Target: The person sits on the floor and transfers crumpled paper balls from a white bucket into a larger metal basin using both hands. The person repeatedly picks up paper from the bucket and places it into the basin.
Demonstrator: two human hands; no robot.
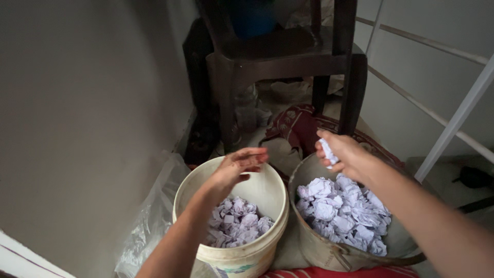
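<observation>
Mid-transfer: right hand [343,153] grips paper ball [328,151] over metal bucket [309,242]; left hand [237,166] open, empty above white bucket [267,193] (likely next: carry across, release).

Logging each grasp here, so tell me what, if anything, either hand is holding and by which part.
The right hand grips a crumpled paper ball, fingers wrapped around its body. The left hand is open above the white bucket, holding nothing.

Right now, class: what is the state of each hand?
Left hand: open, holding nothing, above the white bucket.
Right hand: closed on a crumpled paper ball, above the grey bucket.
</observation>
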